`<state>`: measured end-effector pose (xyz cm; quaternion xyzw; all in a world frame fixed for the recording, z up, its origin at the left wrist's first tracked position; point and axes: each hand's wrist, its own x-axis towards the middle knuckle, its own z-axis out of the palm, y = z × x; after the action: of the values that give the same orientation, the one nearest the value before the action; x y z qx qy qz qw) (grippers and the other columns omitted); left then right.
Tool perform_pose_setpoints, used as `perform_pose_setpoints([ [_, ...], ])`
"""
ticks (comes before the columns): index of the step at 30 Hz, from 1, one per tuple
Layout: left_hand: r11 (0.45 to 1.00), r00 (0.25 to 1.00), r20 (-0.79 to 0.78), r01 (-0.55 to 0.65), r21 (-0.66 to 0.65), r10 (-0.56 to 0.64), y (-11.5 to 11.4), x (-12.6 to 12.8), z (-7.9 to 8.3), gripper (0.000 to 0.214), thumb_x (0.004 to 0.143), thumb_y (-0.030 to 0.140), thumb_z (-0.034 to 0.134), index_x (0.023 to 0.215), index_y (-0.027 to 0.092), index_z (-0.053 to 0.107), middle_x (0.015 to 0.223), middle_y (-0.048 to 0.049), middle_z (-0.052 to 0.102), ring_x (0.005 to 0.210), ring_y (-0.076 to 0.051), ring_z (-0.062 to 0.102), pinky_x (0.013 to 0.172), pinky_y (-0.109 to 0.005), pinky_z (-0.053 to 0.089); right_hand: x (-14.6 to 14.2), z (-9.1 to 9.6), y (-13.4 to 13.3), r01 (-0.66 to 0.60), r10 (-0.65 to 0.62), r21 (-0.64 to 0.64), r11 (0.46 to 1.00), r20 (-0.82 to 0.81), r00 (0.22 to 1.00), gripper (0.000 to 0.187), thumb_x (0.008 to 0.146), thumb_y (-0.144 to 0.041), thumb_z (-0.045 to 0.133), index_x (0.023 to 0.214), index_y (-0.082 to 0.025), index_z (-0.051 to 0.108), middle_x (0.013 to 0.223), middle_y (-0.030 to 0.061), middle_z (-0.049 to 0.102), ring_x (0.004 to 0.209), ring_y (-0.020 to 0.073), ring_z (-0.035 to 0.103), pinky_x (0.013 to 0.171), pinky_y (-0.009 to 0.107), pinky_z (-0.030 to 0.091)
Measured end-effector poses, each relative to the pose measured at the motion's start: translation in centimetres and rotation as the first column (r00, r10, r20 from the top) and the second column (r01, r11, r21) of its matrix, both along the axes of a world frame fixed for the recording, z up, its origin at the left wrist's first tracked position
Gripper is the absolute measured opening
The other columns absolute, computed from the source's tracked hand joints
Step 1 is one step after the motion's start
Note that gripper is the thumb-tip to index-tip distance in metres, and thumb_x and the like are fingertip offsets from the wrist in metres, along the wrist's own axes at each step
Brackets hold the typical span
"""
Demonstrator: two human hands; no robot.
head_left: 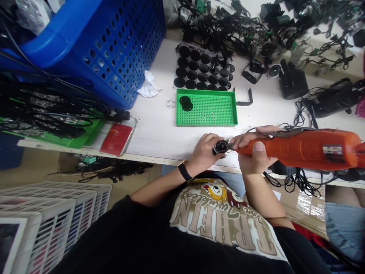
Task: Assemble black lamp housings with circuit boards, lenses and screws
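My left hand [205,152] is closed around a small round black part [221,147] at the near edge of the white table [159,129]. My right hand [255,150] grips an orange electric screwdriver [302,147] lying sideways, its tip pressed against the black part. A green perforated tray [211,110] sits just beyond my hands, holding two black discs [186,103] in its left corner and tiny screws scattered over its floor.
Rows of black discs [199,70] lie behind the tray. A blue perforated crate [114,45] stands at the left. Tangled black cables and parts [256,34] cover the far table. A red phone [117,137], crumpled tissue [148,85] and white baskets [57,217] are nearby.
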<state>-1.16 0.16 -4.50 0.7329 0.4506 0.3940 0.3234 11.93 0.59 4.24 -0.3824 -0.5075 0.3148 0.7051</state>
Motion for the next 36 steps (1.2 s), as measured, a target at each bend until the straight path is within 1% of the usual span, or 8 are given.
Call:
perform_pose_setpoints([
  [3,1.000,1.000,0.010,-0.001,0.008,0.000,0.0,0.0,0.0,0.048,0.078,0.019,0.090,0.120,0.020,0.068,0.117,-0.0082,0.072,0.111,-0.027,0.066,0.098,-0.046,0.055,0.3,-0.5,-0.2,-0.029,0.029,0.004,1.000,0.019,0.999,0.019,0.095,-0.045,0.067,0.105,-0.033,0.055,0.063,-0.0065,0.053,0.047,0.0155,0.053,0.054,0.036,0.055],
  [7,0.999,1.000,0.011,-0.003,-0.033,0.003,0.0,0.0,0.2,0.046,0.079,0.018,0.089,0.120,0.023,0.069,0.117,-0.0067,0.072,0.112,-0.026,0.066,0.099,-0.046,0.055,0.5,-0.9,-0.3,0.001,0.002,-0.029,1.000,0.098,0.995,0.021,0.096,-0.051,0.062,0.096,-0.031,0.054,0.062,-0.0048,0.048,0.047,0.0165,0.051,0.056,0.039,0.056],
  [12,0.999,0.999,0.028,-0.017,-0.045,0.018,-0.2,0.0,0.3,0.052,0.075,0.020,0.093,0.120,0.024,0.069,0.117,-0.0062,0.073,0.114,-0.027,0.067,0.099,-0.046,0.055,0.1,-0.7,0.0,-0.001,-0.002,0.026,1.000,0.100,0.995,0.019,0.098,-0.050,0.061,0.102,-0.033,0.053,0.063,-0.0060,0.048,0.046,0.0151,0.049,0.054,0.037,0.055],
  [16,0.999,0.998,0.044,-0.034,-0.004,0.034,-0.1,0.0,0.8,0.050,0.073,0.024,0.095,0.117,0.022,0.070,0.115,-0.0068,0.074,0.112,-0.028,0.066,0.099,-0.046,0.054,-0.1,-0.1,0.3,0.003,-0.004,0.013,1.000,0.068,0.998,0.025,0.095,-0.052,0.064,0.104,-0.033,0.050,0.060,-0.0081,0.049,0.042,0.0144,0.048,0.051,0.035,0.054],
  [21,0.995,0.997,-0.041,0.068,-0.073,-0.071,2.5,-1.1,2.6,0.044,0.072,0.033,0.096,0.109,0.022,0.073,0.112,-0.0061,0.075,0.112,-0.030,0.065,0.098,-0.046,0.051,-0.4,0.7,1.7,-0.014,0.014,-0.009,1.000,-0.004,1.000,0.029,0.092,-0.052,0.069,0.104,-0.031,0.051,0.058,-0.0090,0.050,0.041,0.0131,0.049,0.048,0.031,0.050],
  [27,0.952,0.964,-0.096,0.225,-0.207,-0.248,5.9,-2.8,4.3,0.043,0.067,0.028,0.098,0.103,0.022,0.077,0.110,-0.0056,0.078,0.111,-0.030,0.067,0.104,-0.047,0.047,-1.0,0.6,4.0,-0.022,0.024,-0.184,0.983,0.006,1.000,0.058,0.085,-0.082,0.061,0.106,-0.029,0.051,0.058,-0.0099,0.046,0.044,0.0113,0.049,0.052,0.030,0.050],
  [33,0.942,0.966,-0.050,0.237,-0.240,-0.256,5.2,-3.2,4.5,0.045,0.066,0.031,0.099,0.106,0.024,0.079,0.116,-0.0072,0.079,0.114,-0.030,0.068,0.104,-0.050,0.048,-0.7,0.6,3.7,-0.093,0.083,-0.172,0.981,-0.063,0.995,0.056,0.086,-0.078,0.064,0.105,-0.026,0.056,0.058,-0.0096,0.050,0.045,0.0108,0.051,0.049,0.028,0.049],
  [36,0.935,0.968,-0.027,0.232,-0.268,-0.248,4.7,-3.0,4.3,0.048,0.066,0.032,0.099,0.109,0.023,0.080,0.118,-0.0079,0.078,0.114,-0.029,0.067,0.102,-0.048,0.051,-0.3,0.2,3.6,-0.123,0.119,-0.161,0.979,-0.033,0.992,0.054,0.088,-0.075,0.063,0.107,-0.026,0.056,0.061,-0.0082,0.053,0.049,0.0119,0.054,0.052,0.029,0.051],
])
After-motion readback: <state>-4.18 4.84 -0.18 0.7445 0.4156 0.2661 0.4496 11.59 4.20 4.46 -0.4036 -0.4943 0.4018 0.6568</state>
